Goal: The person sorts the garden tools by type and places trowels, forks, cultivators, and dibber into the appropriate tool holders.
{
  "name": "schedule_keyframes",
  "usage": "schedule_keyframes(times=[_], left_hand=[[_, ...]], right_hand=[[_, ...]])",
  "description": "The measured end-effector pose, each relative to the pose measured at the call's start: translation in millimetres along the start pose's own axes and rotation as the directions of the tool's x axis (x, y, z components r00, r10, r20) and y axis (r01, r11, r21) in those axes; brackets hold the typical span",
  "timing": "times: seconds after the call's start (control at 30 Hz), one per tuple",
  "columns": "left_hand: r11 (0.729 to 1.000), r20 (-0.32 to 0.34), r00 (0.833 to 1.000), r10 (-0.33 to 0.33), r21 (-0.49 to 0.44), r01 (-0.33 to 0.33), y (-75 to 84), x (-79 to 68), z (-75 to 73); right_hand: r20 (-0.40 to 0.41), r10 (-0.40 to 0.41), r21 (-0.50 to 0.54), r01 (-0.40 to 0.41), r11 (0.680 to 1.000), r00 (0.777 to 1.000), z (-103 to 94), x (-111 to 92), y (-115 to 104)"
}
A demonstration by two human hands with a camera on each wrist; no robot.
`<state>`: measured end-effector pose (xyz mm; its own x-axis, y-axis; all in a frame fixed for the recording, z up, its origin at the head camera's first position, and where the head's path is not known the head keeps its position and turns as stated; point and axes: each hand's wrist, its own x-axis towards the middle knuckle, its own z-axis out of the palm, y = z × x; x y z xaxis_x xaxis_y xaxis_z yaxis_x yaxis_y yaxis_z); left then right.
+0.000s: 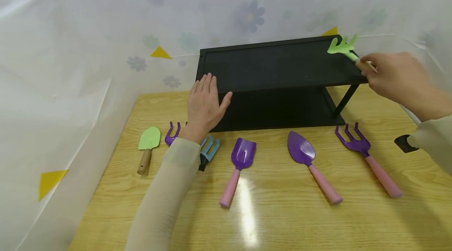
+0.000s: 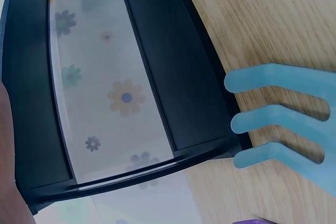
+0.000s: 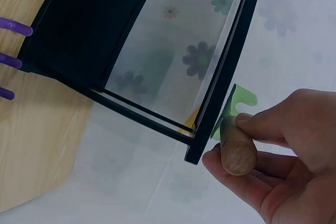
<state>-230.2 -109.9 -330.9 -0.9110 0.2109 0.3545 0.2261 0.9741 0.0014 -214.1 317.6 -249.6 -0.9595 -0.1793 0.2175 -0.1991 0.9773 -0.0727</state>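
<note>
My right hand [image 1: 399, 76] pinches the wooden handle of a small green hand rake [image 1: 342, 48] between thumb and fingers, over the right end of a black two-tier shelf [image 1: 268, 66]. In the right wrist view the butt of the handle [image 3: 239, 158] faces the camera, and the green head shows behind it beside the shelf's upper board. My left hand [image 1: 206, 106] rests with straight fingers on the front left part of the shelf's top. Just below that wrist lies a blue hand fork [image 2: 294, 114], partly hidden by the sleeve in the head view.
Along the front of the shelf, on the wooden table [image 1: 275, 219], lie a green trowel [image 1: 150, 139], a purple fork [image 1: 170, 137] partly behind the left arm, a purple square shovel [image 1: 243, 153], a purple pointed trowel [image 1: 301, 148] and another purple fork [image 1: 356, 143]. Flowered sheeting [image 1: 106, 27] stands behind.
</note>
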Motion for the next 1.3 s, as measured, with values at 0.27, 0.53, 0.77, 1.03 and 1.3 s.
schedule_keyframes(times=[0.27,0.53,0.77,1.03,1.3], left_hand=[[1.000,-0.003,1.000,-0.006,0.000,0.006,-0.1,-1.4,1.9],[1.000,-0.004,1.000,-0.008,-0.005,0.008,1.1,-0.9,0.7],[1.000,-0.011,1.000,-0.006,-0.003,0.006,1.1,-0.7,1.0],[1.000,-0.012,1.000,-0.001,-0.001,0.001,-0.1,0.3,1.7],[1.000,-0.020,1.000,0.000,-0.012,0.000,0.0,1.6,3.9]], right_hand=[[0.039,-0.016,0.027,0.015,1.000,0.999,2.2,12.9,-2.9],[0.040,-0.011,0.019,0.010,1.000,0.999,2.6,21.3,-9.5],[0.001,-0.018,0.009,0.018,1.000,1.000,9.7,29.9,-10.9],[0.014,-0.006,0.010,0.006,1.000,1.000,22.9,41.9,-9.4],[0.109,0.005,0.060,-0.012,0.998,0.994,21.0,38.9,-8.0]])
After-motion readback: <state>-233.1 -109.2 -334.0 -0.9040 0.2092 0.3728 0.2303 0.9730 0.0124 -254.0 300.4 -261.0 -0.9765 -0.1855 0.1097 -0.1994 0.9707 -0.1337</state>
